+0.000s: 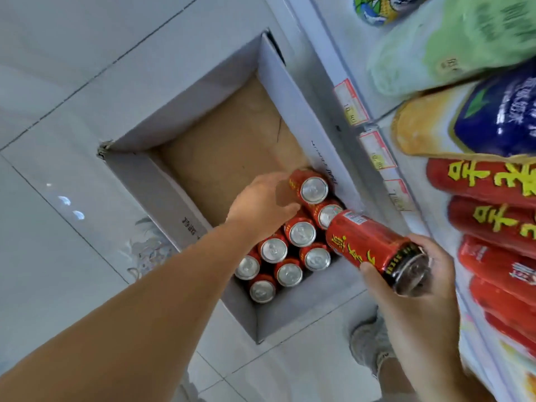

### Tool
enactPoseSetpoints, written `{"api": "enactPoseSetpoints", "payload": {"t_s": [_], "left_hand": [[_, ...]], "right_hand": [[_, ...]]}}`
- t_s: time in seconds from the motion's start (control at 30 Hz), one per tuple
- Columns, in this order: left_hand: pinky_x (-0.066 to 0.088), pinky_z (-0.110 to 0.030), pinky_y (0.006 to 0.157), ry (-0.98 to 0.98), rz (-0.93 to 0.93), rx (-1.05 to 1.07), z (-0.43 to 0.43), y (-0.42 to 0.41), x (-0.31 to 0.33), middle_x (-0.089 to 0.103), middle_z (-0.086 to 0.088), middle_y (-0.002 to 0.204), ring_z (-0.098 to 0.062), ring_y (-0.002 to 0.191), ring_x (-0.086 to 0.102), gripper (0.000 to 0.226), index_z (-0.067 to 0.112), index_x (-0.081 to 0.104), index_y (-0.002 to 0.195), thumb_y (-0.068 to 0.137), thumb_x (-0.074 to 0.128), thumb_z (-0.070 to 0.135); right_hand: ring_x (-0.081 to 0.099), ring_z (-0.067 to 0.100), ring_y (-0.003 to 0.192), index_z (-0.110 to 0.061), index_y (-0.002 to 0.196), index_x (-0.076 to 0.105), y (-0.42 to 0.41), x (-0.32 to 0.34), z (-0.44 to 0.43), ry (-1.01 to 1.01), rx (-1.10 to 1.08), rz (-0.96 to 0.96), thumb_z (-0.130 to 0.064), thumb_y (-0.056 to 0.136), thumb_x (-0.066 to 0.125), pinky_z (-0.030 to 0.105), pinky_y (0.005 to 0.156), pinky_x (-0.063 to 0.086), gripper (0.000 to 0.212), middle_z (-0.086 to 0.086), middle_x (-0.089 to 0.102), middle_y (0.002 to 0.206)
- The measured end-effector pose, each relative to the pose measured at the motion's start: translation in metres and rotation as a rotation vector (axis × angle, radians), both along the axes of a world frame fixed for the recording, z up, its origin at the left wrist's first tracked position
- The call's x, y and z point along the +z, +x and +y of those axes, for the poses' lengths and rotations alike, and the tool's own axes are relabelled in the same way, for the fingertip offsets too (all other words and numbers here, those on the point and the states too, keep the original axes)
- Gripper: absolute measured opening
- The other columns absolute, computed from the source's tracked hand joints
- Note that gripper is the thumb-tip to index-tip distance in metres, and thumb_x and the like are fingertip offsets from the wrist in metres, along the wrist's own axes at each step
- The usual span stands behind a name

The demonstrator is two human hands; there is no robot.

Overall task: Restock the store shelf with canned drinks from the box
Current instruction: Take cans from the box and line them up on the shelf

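An open cardboard box stands on the tiled floor below me. Several red drink cans with silver tops stand packed in its near right corner; the rest of its brown bottom is bare. My left hand reaches into the box and grips the farthest can from the side. My right hand holds another red can tilted on its side above the box's right edge, its dark end toward me. Along the right runs the store shelf, with red cans lying in rows.
Price tags line the shelf edge. Green, blue and yellow packaged goods fill the shelf's upper part. My shoe stands on the floor between box and shelf. Grey tiles lie left of the box.
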State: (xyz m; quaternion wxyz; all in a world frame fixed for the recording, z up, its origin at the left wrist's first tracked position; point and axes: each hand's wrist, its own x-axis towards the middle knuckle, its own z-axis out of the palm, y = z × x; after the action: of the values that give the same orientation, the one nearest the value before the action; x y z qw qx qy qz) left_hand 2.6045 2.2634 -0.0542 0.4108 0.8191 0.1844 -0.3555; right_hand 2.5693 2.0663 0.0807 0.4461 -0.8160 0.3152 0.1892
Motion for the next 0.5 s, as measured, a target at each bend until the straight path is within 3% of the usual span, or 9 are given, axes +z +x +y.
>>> {"api": "enactPoseSetpoints", "payload": {"t_s": [0.1, 0.13, 0.23, 0.3, 0.37, 0.43, 0.5], "left_hand": [[0.051, -0.036, 0.092, -0.041, -0.004, -0.027, -0.036, 0.008, -0.02, 0.055, 0.013, 0.126, -0.012, 0.112, 0.058, 0.064, 0.048, 0.045, 0.129, 0.07, 0.07, 0.046], [0.05, -0.039, 0.095, -0.038, -0.008, -0.045, -0.044, 0.008, -0.028, 0.053, 0.011, 0.132, -0.016, 0.118, 0.056, 0.069, 0.049, 0.042, 0.131, 0.068, 0.069, 0.044], [0.042, -0.041, 0.106, -0.006, 0.039, -0.161, -0.053, 0.007, -0.049, 0.015, 0.01, 0.16, -0.029, 0.139, 0.035, 0.096, 0.049, 0.018, 0.147, 0.072, 0.066, 0.011], [0.042, -0.044, 0.106, 0.03, -0.014, -0.218, -0.053, 0.012, -0.06, 0.008, 0.014, 0.162, -0.032, 0.139, 0.034, 0.101, 0.049, 0.016, 0.147, 0.071, 0.062, 0.001], [0.044, -0.042, 0.104, 0.028, -0.078, -0.237, -0.052, 0.018, -0.066, 0.031, 0.008, 0.156, -0.028, 0.133, 0.045, 0.09, 0.046, 0.026, 0.145, 0.075, 0.068, 0.009], [0.049, -0.032, 0.092, 0.016, -0.1, -0.154, -0.048, 0.02, -0.06, 0.061, 0.004, 0.128, -0.021, 0.114, 0.059, 0.077, 0.041, 0.04, 0.137, 0.073, 0.077, 0.021], [0.042, -0.021, 0.081, 0.026, -0.116, -0.011, -0.042, 0.016, -0.036, 0.065, 0.009, 0.106, -0.012, 0.098, 0.059, 0.069, 0.031, 0.051, 0.128, 0.068, 0.084, 0.026]], "right_hand": [[0.064, -0.005, 0.081, -0.044, 0.111, 0.052, -0.015, -0.001, -0.016, -0.053, -0.058, -0.003, -0.012, 0.07, 0.081, 0.006, 0.068, 0.046, 0.06, -0.016, 0.066, 0.1], [0.064, -0.005, 0.08, -0.042, 0.113, 0.052, -0.017, -0.003, -0.02, -0.054, -0.071, -0.012, -0.01, 0.071, 0.081, 0.005, 0.068, 0.045, 0.06, -0.014, 0.066, 0.1], [0.064, -0.005, 0.081, -0.034, 0.118, 0.052, -0.019, -0.012, -0.027, -0.023, -0.096, -0.033, -0.005, 0.072, 0.079, 0.004, 0.069, 0.045, 0.061, -0.013, 0.065, 0.102], [0.064, -0.006, 0.082, -0.034, 0.118, 0.052, -0.021, -0.019, -0.031, -0.014, -0.105, -0.045, -0.007, 0.072, 0.08, 0.004, 0.069, 0.045, 0.061, -0.017, 0.065, 0.098], [0.064, -0.006, 0.081, -0.039, 0.114, 0.052, -0.02, -0.023, -0.032, -0.017, -0.102, -0.046, -0.011, 0.071, 0.08, 0.004, 0.068, 0.045, 0.059, -0.024, 0.066, 0.092], [0.064, -0.005, 0.079, -0.037, 0.114, 0.052, -0.018, -0.026, -0.034, -0.014, -0.091, -0.052, -0.011, 0.072, 0.08, 0.005, 0.067, 0.045, 0.057, -0.024, 0.066, 0.09], [0.066, -0.002, 0.079, -0.038, 0.113, 0.052, -0.015, -0.019, -0.035, -0.008, -0.068, -0.045, -0.013, 0.073, 0.08, 0.009, 0.067, 0.047, 0.055, -0.017, 0.066, 0.093]]}}
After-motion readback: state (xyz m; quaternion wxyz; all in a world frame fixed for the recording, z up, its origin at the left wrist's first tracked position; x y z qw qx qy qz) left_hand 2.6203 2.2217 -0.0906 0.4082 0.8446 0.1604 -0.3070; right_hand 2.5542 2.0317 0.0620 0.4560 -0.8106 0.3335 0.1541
